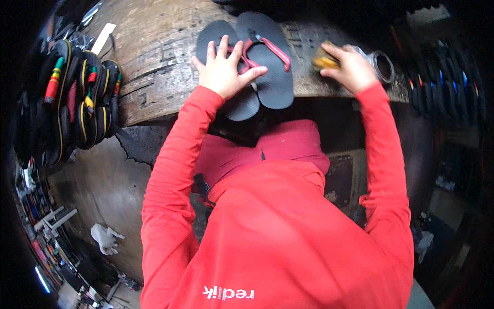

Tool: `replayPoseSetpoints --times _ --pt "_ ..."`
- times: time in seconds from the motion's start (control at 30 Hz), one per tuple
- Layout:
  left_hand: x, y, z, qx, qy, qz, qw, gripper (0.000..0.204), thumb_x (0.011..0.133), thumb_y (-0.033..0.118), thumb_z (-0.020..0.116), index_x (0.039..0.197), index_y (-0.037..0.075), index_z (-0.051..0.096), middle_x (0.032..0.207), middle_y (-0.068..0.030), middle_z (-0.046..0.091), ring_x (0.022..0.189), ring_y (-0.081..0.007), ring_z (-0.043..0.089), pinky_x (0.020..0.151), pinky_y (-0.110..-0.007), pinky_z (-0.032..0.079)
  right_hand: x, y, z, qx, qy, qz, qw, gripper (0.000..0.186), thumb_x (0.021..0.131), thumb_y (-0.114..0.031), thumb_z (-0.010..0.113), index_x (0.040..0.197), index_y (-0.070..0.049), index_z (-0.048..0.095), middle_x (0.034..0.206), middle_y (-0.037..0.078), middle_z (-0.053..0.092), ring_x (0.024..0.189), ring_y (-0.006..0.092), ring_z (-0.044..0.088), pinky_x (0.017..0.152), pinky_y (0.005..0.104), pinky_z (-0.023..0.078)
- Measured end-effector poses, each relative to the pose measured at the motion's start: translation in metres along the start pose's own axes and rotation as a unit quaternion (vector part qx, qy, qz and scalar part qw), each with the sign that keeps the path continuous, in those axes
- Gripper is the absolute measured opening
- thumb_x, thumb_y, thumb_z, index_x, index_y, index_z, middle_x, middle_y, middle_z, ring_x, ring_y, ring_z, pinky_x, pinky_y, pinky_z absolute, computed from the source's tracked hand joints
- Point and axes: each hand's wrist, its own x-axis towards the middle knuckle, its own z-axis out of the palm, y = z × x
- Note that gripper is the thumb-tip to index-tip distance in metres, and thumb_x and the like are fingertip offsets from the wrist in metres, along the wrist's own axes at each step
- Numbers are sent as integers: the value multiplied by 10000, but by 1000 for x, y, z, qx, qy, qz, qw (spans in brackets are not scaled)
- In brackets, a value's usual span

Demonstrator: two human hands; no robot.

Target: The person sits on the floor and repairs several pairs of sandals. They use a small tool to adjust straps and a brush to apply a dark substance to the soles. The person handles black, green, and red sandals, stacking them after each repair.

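A pair of dark grey flip-flops with red straps lies near the front edge of the wooden bench. My left hand (221,72) rests with spread fingers on the left flip-flop (242,109), its thumb reaching toward the right flip-flop (276,88). Off to the right, my right hand (356,69) grips a small yellow-brown block (325,57), blurred, perhaps a sponge. Right behind that hand, a round metal can (384,68) lies with its rim toward me, partly covered by the hand.
The worn wooden bench (149,46) has gouges and dark stains. Stacked black flip-flops (67,103) with yellow edges and coloured straps crowd its left end. More dark flip-flops (445,85) stand in a row at the right. A white animal (105,238) lies on the floor, lower left.
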Motion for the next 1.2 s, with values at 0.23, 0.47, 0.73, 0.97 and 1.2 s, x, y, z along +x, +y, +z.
replayPoseSetpoints --times 0.23,0.47,0.73,0.97,1.2 --pt "-40 5 36 -31 192 -41 980 541 910 474 682 1364 180 652 1439 -58 608 1434 -380 425 1107 -555 357 -40 6 41 315 90 50 943 540 874 -145 776 1334 36 558 1143 122 631 900 210 668 814 336 555" --pt "-63 -8 50 -200 277 -59 938 352 852 212 779 1175 75 749 1269 -94 710 1327 -371 541 1075 -460 420 -95 -108 80 753 -245 -9 610 469 979 -34 653 1435 4 554 1070 -36 626 864 40 520 785 221 475" --pt "-58 0 44 -192 311 -119 923 343 798 220 843 1102 75 777 1214 -103 730 1245 -338 592 1074 -429 442 -66 -60 92 611 -155 131 765 364 1029 -203 631 1317 12 574 974 45 682 796 72 600 721 239 514" --pt "-56 -7 40 -160 275 -94 943 350 846 306 786 1159 151 765 1286 -30 705 1316 -299 547 1149 -490 288 -86 -109 113 773 -120 209 587 274 1000 -143 671 1208 36 681 977 54 696 766 90 625 702 243 518" --pt "-62 -9 39 -141 243 -100 954 337 855 290 772 1167 162 763 1314 -18 692 1334 -290 533 1156 -520 266 -75 -125 122 685 -174 181 684 264 930 -136 764 1119 46 737 803 10 657 633 45 533 573 218 417"
